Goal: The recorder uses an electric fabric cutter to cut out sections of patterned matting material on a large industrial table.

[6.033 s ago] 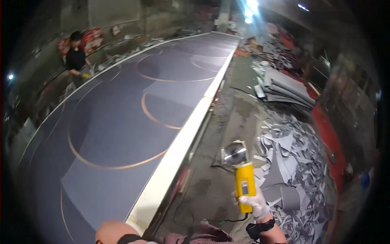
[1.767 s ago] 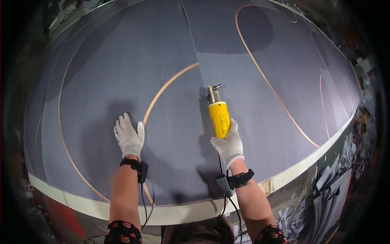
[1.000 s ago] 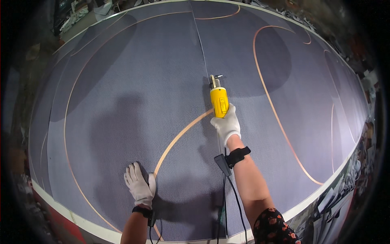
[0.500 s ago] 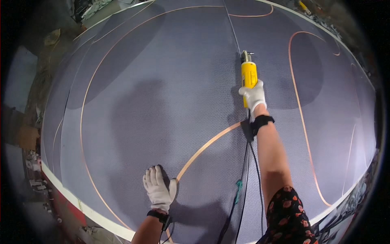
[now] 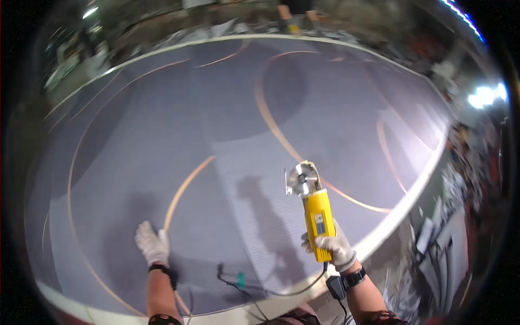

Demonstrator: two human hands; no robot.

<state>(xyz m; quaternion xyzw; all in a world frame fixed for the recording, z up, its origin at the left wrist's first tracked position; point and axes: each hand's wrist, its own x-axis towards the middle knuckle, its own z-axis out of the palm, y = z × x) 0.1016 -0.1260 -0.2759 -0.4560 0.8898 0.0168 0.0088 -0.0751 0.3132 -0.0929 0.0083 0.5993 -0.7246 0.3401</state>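
My right hand (image 5: 335,249), in a white glove, grips the yellow body of a handheld rotary cutter (image 5: 317,216). Its round metal blade (image 5: 301,179) is lifted above the grey fabric sheet (image 5: 227,124) and faces up. My left hand (image 5: 153,244), also gloved in white, lies flat on the fabric beside the near end of a curved orange cut line (image 5: 184,189). A black cord (image 5: 260,290) runs from the cutter across the near part of the sheet.
The fabric covers a long table with a pale edge (image 5: 401,216) and carries several curved orange lines. Grey fabric offcuts (image 5: 439,249) lie piled on the floor at the right. A bright lamp (image 5: 485,97) shines at the far right.
My right hand has pulled the cutter back off the fabric and raised it, turning the blade up. The view swung to the right. My left hand stays pressed on the sheet.
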